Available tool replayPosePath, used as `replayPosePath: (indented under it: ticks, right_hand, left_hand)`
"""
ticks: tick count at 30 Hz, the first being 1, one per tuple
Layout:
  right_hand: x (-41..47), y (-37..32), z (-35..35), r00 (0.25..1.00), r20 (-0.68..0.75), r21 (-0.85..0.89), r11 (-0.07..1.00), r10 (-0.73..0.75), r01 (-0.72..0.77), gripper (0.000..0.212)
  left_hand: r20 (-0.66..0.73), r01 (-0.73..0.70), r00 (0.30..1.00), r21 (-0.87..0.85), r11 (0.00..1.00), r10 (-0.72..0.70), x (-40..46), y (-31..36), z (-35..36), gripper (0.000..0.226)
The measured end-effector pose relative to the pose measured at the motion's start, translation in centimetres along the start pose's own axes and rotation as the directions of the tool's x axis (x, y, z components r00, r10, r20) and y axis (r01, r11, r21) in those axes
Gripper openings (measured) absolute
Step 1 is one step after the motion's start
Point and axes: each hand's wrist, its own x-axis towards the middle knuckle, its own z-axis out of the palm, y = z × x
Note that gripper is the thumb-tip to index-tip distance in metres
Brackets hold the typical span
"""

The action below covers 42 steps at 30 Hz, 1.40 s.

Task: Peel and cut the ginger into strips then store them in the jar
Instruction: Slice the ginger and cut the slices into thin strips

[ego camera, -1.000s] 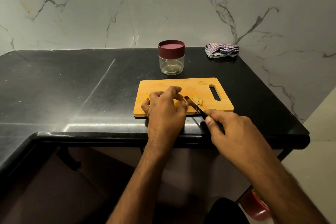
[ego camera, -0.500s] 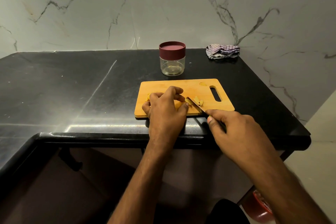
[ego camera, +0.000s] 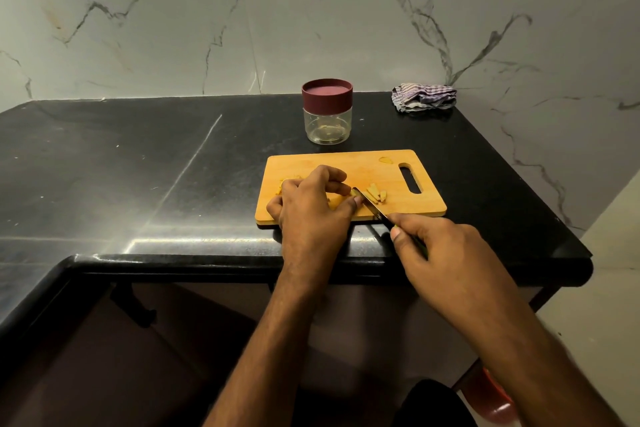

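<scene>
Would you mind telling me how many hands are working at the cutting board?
2. The left hand holds ginger down on the cutting board; the right hand grips the knife at its near edge.

Ginger [ego camera: 335,202]: yellow piece on board [ego camera: 346,163], mostly hidden under hand. Cut strips [ego camera: 376,193] lie just right of it. Knife [ego camera: 369,204] blade angled across board. Jar [ego camera: 327,115]: clear, maroon lid on, upright, just beyond board.

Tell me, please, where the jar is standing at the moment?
In the head view the jar stands lidded on the black counter, just behind the cutting board, with the checked cloth off to its right.
</scene>
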Motion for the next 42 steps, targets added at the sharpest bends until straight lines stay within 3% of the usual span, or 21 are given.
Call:
replayPosePath:
  ticks: [15,24,42]
  right_hand:
    - [0.5,-0.2,0.3,1.000,-0.004,0.008,1.000,-0.020,0.020,0.038]
    - [0.7,-0.7,0.3,1.000,0.006,0.043,0.999,-0.004,0.004,0.036]
    - [1.4,-1.4,-0.2,0.997,0.077,0.042,0.999,0.022,-0.026,0.035]
  left_hand:
    - [0.055,0.005,0.998,-0.005,1.000,-0.004,0.4,0.1,-0.2,0.027]
    - [0.056,0.006,0.998,-0.025,1.000,-0.004,0.5,0.2,-0.3,0.058]
    - [0.057,0.020,0.998,0.010,1.000,-0.020,0.4,0.7,-0.4,0.059]
